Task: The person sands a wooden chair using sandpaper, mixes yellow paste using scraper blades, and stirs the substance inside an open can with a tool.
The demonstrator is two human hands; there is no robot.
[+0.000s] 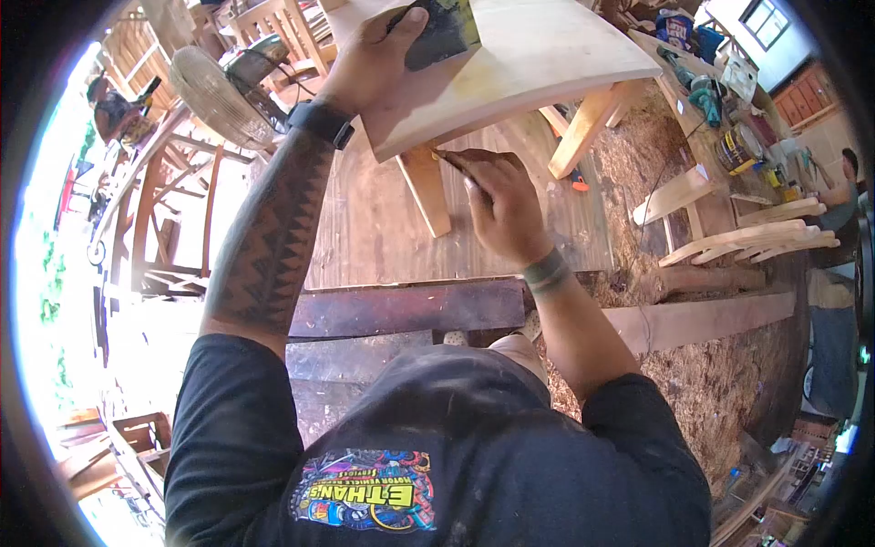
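Our left hand (369,59) grips a dark, flat sheet with a yellowish patch (442,36), thumb on top, over the wooden panel (556,59). Our right hand (506,196) is curled narrowly around what looks like a slim, dark tool (458,166), its tip just below the panel's near edge, close to the top of the nearer leg (424,193). The panel stands in front of us on angled legs, above a broad wooden sheet (365,242) on the floor.

We judge this to be filling or finishing work near that edge, the sheet perhaps serving as a palette; we cannot tell whether the tool's tip touches the wood. To do it well, we should load only a little at a time, hold the tool at a low angle and draw it along the seam in short, even strokes. We would want the sheet level and near the tool, and any smears wiped from the pale face before they harden.
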